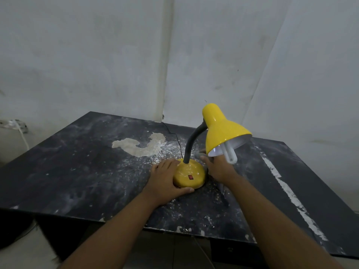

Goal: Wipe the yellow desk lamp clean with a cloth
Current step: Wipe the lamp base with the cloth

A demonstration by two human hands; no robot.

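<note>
Whitewashed walls behind; dark desk (pixel 77 171) heavily scuffed, worn pale patch (pixel 139 145) at centre, white specks scattered around it. Yellow desk lamp (pixel 219 131) stands right of centre on the desk, shade tilted toward the camera, bulb (pixel 230 155) exposed. Base (pixel 189 175) carries whitish spots around the red switch (pixel 191 177), so cleaning looks unfinished, likely barely begun. Left hand (pixel 165 181) lies flat, fingers spread against the base's left side, bracing rather than grasping. Right hand (pixel 219 167) sits behind the base near something grey (pixel 198 153), possibly the cloth; its grip cannot be made out. Shade, neck and base all remain to wipe.
</note>
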